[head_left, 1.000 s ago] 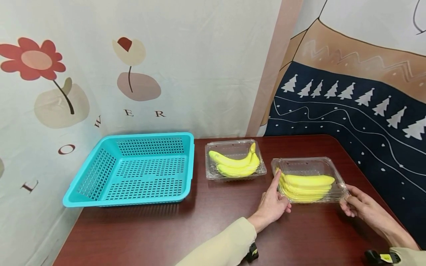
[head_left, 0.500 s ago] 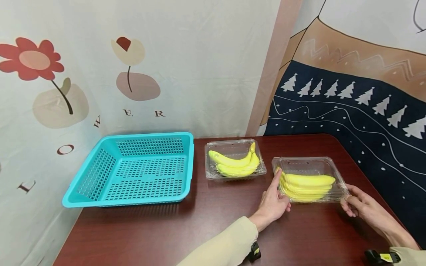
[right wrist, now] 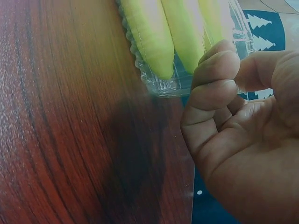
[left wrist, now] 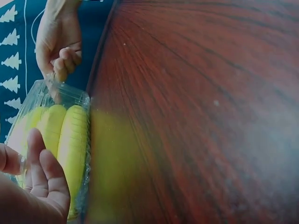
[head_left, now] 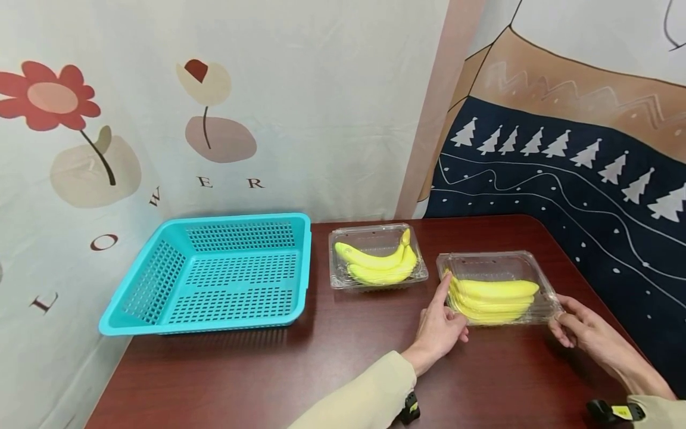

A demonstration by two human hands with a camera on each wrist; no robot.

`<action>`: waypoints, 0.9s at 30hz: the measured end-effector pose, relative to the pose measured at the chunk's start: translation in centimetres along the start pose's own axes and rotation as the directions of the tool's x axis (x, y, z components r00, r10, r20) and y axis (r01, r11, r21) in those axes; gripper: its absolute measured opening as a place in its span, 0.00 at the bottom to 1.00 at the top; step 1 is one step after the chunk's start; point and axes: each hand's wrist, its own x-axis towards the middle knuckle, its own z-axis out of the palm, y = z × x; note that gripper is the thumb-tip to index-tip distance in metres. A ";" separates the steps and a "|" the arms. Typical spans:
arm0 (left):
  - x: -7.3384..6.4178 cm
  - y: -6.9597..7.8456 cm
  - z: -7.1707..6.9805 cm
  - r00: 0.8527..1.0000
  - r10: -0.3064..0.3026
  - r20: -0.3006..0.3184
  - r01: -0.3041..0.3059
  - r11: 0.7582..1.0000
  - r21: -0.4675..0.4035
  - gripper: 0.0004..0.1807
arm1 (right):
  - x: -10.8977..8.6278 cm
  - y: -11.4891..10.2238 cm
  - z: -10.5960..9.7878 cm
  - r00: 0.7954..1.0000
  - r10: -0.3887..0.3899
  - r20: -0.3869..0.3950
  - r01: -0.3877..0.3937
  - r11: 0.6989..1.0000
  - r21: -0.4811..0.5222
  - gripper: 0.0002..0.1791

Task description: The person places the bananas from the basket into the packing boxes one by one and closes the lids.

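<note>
A clear plastic clamshell box [head_left: 490,268] holding a bunch of bananas [head_left: 495,291] is between my two hands at the right of the table. My left hand [head_left: 440,326] grips its left front corner, index finger stretched along the left side. On the right end, my right hand [head_left: 581,328] pinches the edge between thumb and fingers. In the right wrist view the right hand [right wrist: 233,126] has its fingers curled at the box's corner. The left wrist view has the left hand [left wrist: 35,191] beside the bananas [left wrist: 72,144]. Whether the box touches the table cannot be told.
A second clear clamshell box [head_left: 340,275] with bananas [head_left: 383,268] stands at the back middle of the dark wooden table [head_left: 343,357]. To its left is a turquoise perforated basket [head_left: 241,268]. A printed cloth [head_left: 321,107] hangs behind the table.
Hands and box hold nearly the same place. The whole head view has shifted very slightly.
</note>
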 end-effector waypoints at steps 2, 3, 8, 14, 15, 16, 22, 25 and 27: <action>0.0 0.0 0.0 1.000 -0.018 -0.007 0.017 0.999 -0.040 0.47 | 0.0 -0.1 0.0 1.000 -0.005 -0.006 0.005 1.000 0.006 0.14; 0.0 0.0 0.1 0.999 -0.029 -0.014 0.029 0.998 -0.060 0.45 | 0.0 -0.1 0.0 1.000 -0.011 -0.006 0.011 1.000 0.019 0.14; 0.1 -0.1 0.3 0.996 -0.067 -0.059 0.062 0.994 -0.086 0.32 | 0.1 -0.1 0.1 1.000 -0.007 -0.015 0.008 0.998 0.057 0.14; -0.1 -0.1 0.3 0.996 -0.035 -0.083 0.035 0.999 0.004 0.39 | 0.2 0.0 0.2 0.999 0.021 -0.045 -0.019 0.998 0.052 0.13; -0.1 -0.1 0.3 0.996 -0.026 -0.087 0.028 0.999 0.017 0.42 | 0.2 0.0 0.3 0.999 0.019 -0.050 -0.016 0.998 0.060 0.14; -0.1 -0.1 0.3 0.996 -0.017 -0.091 0.020 0.999 0.030 0.44 | 0.2 0.0 0.3 0.999 0.016 -0.051 -0.013 0.998 0.065 0.14; 0.0 -0.4 0.3 0.990 0.052 -0.130 -0.038 0.994 0.103 0.44 | 0.3 0.0 0.7 0.999 0.020 -0.041 -0.016 0.995 0.103 0.15; 0.1 -0.6 0.3 0.982 0.098 -0.160 -0.076 0.987 0.142 0.42 | 0.3 -0.1 0.9 0.999 0.031 -0.028 -0.028 0.994 0.104 0.14; 0.1 -0.6 0.2 0.978 0.112 -0.178 -0.088 0.986 0.140 0.41 | 0.3 -0.1 0.9 1.000 0.025 -0.014 -0.024 0.994 0.109 0.15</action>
